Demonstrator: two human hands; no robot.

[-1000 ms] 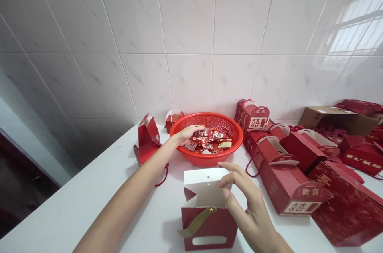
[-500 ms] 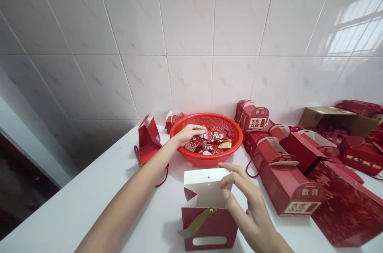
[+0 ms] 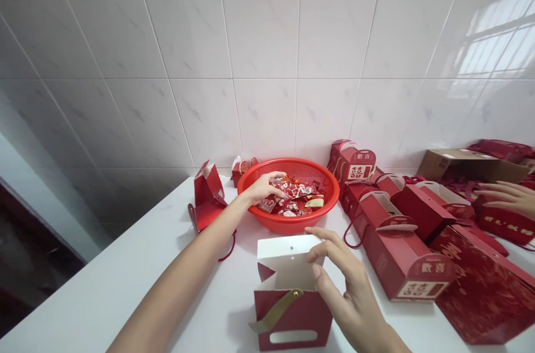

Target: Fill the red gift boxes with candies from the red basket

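My left hand reaches into a red plastic basket, its fingers apart over red wrapped sweets. The fingertips touch or nearly touch the top wrappers; no sweet is lifted. In front of me an open red gift box with a white inside stands upright on the table. A gold ribbon strap hangs across its near face from a metal stud. My right hand has its thumb and fingers bent around the box's upper right edge, holding it. The box floor is hidden.
Several red gift boxes lie along the right, with a large dark red bag beside them. Behind is a brown carton. Another person's hand is at the far right. A tipped-open red box sits left of the basket.
My left fingers have spread and dipped a little among the sweets. Another person's hand has come into view from the right. My right hand and its box stay put.
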